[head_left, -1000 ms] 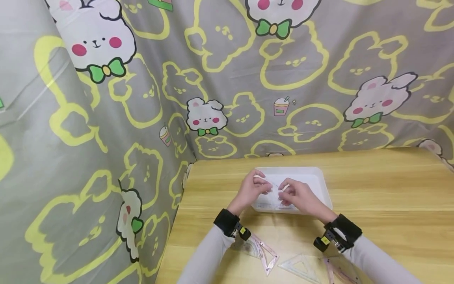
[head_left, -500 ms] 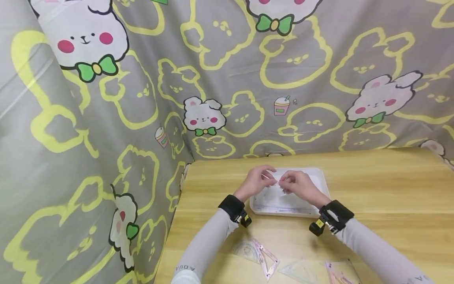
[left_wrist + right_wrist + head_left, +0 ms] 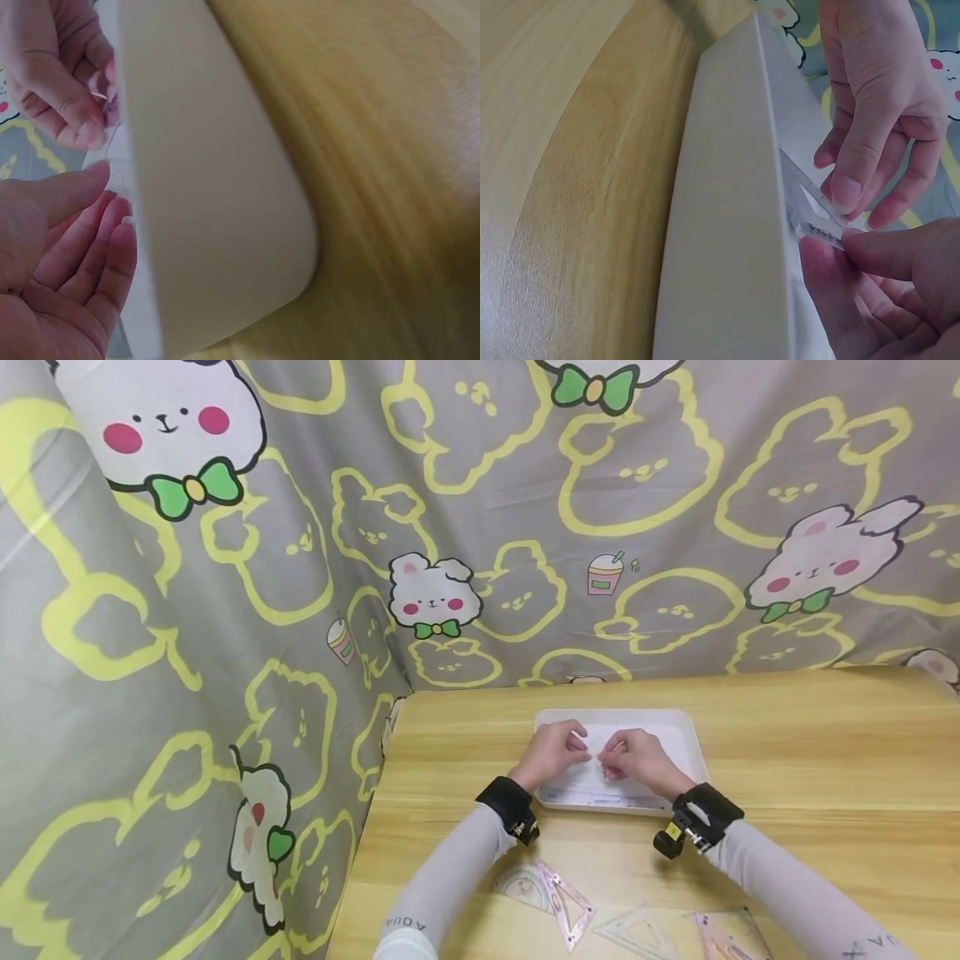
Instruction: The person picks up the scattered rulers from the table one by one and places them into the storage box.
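A clear plastic set square [image 3: 806, 199] is between the two hands, above the white tray [image 3: 686, 735]. My right hand [image 3: 637, 760] pinches its near corner between thumb and fingertips. At its other end, my left hand [image 3: 553, 753] has thumb and fingers bent around the edge; the exact contact is partly hidden. In the left wrist view, the left hand [image 3: 67, 247] is below the right hand [image 3: 64, 82], with a bit of clear plastic [image 3: 118, 176] showing between them. A clear strip with blue markings [image 3: 592, 798] lies inside the tray's front side.
Nearer on the wooden table [image 3: 450, 760] lie a clear protractor [image 3: 525, 887], a pink set square [image 3: 567, 910], a pale clear set square [image 3: 637, 933] and another pinkish set square [image 3: 727, 935]. A patterned curtain [image 3: 525, 510] hangs behind and to the left.
Both hands stay together over the tray. They first moved up toward its back, then came slightly down again. The head view has shifted a little.
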{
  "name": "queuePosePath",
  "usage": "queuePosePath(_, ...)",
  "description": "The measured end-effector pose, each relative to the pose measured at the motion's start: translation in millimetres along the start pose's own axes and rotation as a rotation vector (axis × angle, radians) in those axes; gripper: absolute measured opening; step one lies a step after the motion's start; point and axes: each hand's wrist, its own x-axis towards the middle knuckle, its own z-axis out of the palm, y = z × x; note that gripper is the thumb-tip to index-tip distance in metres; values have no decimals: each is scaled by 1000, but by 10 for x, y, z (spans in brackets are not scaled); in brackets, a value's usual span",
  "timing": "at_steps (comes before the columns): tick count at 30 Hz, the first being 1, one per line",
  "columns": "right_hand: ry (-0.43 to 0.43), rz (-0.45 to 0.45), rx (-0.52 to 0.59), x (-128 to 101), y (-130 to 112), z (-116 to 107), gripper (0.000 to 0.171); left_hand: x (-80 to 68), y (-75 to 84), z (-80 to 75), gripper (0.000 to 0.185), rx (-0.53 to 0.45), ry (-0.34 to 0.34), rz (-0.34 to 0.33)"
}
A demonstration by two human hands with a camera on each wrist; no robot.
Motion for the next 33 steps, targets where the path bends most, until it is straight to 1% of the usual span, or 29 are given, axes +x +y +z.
queuePosePath(1,0,4,-12,8,14,-3,12,-2,0,8,25,8,17,-2)
queuePosePath(3,1,0,-41,21,46,-9,12,-7,3,17,22,12,84,-6)
queuePosePath(5,5,-30,-104,33,71,-5,13,-23,3,0,21,-2,170,-10)
queuePosePath(6,15,-28,-141,35,85,1,14,-28,6,-6,20,-10,209,-5)
queuePosePath(8,29,-34,-220,25,125,0,19,-34,12,-10,22,-23,258,12)
queuePosePath(9,31,-35,-249,17,145,1,22,-40,15,-8,23,-25,263,18)
queuePosePath(11,26,-29,-280,2,179,11,26,-59,15,2,25,-21,249,20)
queuePosePath(14,15,-27,-269,2,197,57,26,-106,-8,15,27,-19,218,-8)
queuePosePath(16,12,-36,-256,20,189,99,25,-140,-31,15,29,-29,209,-26)
queuePosePath(22,-3,-35,-257,86,157,195,26,-218,-75,-16,31,-43,238,-43)
queuePosePath(26,-2,-30,-259,107,154,210,26,-220,-96,-31,31,-20,250,-41)
queuePosePath(33,30,-52,-310,120,119,210,28,-220,-137,-22,31,-8,263,-40)
